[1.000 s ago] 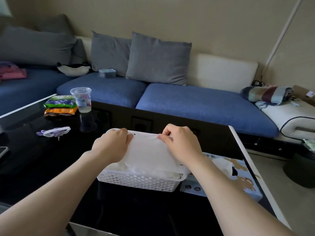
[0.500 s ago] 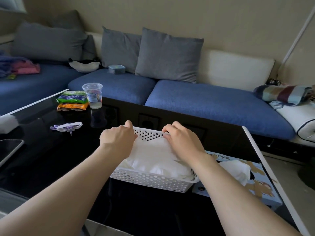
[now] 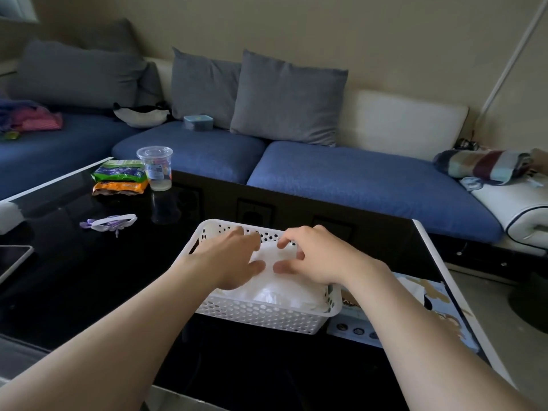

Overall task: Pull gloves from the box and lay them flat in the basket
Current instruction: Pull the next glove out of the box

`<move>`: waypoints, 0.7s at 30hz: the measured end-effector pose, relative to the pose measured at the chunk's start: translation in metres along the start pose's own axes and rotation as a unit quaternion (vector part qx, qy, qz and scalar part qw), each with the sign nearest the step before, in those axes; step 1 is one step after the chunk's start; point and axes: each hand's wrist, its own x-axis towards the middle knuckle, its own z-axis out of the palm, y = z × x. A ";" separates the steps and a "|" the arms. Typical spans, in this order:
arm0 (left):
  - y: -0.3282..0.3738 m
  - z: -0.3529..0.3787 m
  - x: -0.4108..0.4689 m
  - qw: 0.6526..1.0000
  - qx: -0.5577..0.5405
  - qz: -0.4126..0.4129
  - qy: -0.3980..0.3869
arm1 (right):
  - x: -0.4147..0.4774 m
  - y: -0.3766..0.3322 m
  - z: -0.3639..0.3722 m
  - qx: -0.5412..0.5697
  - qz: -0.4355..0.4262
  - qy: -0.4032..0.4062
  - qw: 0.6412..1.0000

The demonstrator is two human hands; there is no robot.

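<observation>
Two hands meet over a white perforated basket [image 3: 261, 317] that stands on the near right part of the black glossy worktop [image 3: 89, 277]. The left hand [image 3: 228, 259] lies palm down on the pile of white gloves [image 3: 281, 292] inside the basket, its fingers spread and nearly straight. The right hand [image 3: 314, 256] rests loosely bent fingertips on the same pile, thumb held apart from the fingers. Neither hand grips or pinches anything that can be seen. The gloves fill the basket almost to its rim, the top layer fairly flat, with a shinier crumpled fold close to the near wall. Just beside the basket on its right lies the pale blue glove box [image 3: 358, 329], printed with a cartoon figure, with white material showing at the opening on its top. Farther left on the worktop sits a small purple and white item [image 3: 109, 222], and a flat device [image 3: 12, 259] with a pale rim is cut off by the left edge. Near the far left corner a clear lidded cup [image 3: 155, 169] stands just beside two stacked snack packets [image 3: 120, 179]. Beyond the worktop runs a blue sofa [image 3: 355, 179] with grey cushions [image 3: 284, 96] leaning on its back, a small blue tub [image 3: 198, 122] on the seat, and a striped folded blanket [image 3: 480, 166] at the right end
</observation>
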 end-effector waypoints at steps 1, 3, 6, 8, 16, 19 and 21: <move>-0.001 0.002 0.001 1.000 -0.015 -0.002 -0.019 | -0.002 -0.002 -0.002 0.002 0.004 -0.018 1.000; -0.002 0.005 0.002 0.998 -0.034 -0.014 -0.053 | -0.005 -0.005 -0.003 -0.012 0.010 -0.058 0.998; -0.004 0.008 0.002 0.995 -0.032 -0.038 -0.087 | -0.007 -0.007 0.004 -0.063 0.026 -0.119 0.991; -0.003 0.009 0.002 0.993 -0.035 -0.052 -0.096 | -0.007 -0.008 0.008 -0.085 0.037 -0.126 0.988; 0.008 0.004 -0.001 0.988 -0.018 -0.065 -0.139 | 0.001 -0.011 0.016 -0.122 0.035 -0.146 0.981; 0.012 0.001 -0.002 0.987 -0.015 -0.070 -0.143 | 0.003 -0.013 0.022 -0.132 0.038 -0.129 0.982; 0.015 0.000 -0.001 0.988 -0.009 -0.071 -0.136 | 0.001 -0.012 0.023 -0.133 0.040 -0.114 0.984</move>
